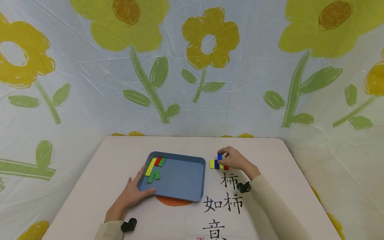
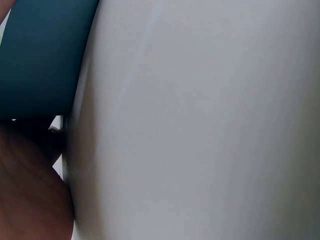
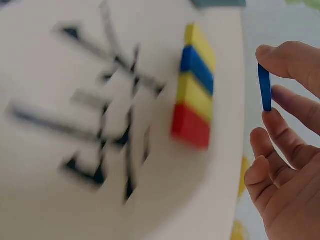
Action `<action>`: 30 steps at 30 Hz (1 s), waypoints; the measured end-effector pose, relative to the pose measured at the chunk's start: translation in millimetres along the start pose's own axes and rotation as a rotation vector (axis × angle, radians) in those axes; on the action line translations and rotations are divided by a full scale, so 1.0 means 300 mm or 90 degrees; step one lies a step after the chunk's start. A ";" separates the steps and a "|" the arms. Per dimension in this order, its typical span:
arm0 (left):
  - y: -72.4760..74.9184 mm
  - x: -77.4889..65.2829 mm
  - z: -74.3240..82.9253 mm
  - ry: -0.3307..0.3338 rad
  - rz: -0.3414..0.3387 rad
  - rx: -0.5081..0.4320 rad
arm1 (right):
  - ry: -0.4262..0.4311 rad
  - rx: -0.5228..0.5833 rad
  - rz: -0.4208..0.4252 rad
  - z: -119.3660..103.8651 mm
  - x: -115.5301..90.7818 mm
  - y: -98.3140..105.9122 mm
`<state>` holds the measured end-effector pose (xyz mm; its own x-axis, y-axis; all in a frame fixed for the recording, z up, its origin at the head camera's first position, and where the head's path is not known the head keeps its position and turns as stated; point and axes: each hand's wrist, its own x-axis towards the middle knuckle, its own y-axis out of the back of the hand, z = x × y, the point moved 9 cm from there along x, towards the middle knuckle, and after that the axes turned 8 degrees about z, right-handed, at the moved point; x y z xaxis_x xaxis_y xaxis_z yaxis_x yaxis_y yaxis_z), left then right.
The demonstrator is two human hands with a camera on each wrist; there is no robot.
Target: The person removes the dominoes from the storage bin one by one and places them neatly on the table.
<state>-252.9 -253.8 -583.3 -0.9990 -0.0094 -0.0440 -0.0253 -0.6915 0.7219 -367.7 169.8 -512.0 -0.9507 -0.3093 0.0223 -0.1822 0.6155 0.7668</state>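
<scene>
Between the thumb and fingertips of my right hand (image 1: 235, 160) is a thin blue block (image 3: 265, 87), pinched upright. In the head view it stands just behind a short row of flat blocks on the table: a yellow block (image 3: 200, 45), a blue block (image 3: 197, 69), another yellow block (image 3: 194, 96) and a red block (image 3: 191, 126) at the end. My left hand (image 1: 129, 194) rests at the near left corner of a blue-grey tray (image 1: 183, 180), thumb along the near rim and fingers stretched along the left side. The tray's outer wall fills a corner of the left wrist view.
Inside the tray, toward its left side, lie yellow blocks (image 1: 151, 166), a red block (image 1: 157, 161) and green blocks (image 1: 157, 174). Black brush characters (image 1: 223, 203) and an orange shape (image 1: 172, 201) mark the tabletop. A flower-printed cloth (image 1: 240, 110) hangs behind the table.
</scene>
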 end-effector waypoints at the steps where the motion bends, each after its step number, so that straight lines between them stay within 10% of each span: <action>1: 0.001 0.001 0.000 -0.001 0.003 0.000 | -0.007 -0.007 0.003 0.021 -0.010 0.007; 30: 0.000 -0.011 0.009 0.009 -0.002 0.007 | -0.091 -0.038 0.005 0.196 -0.087 -0.011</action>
<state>-249.7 -251.9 -581.3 -0.9983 -0.0173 -0.0564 -0.0294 -0.6836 0.7292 -357.0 218.4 -553.0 -0.9789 -0.1958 -0.0592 -0.1631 0.5725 0.8035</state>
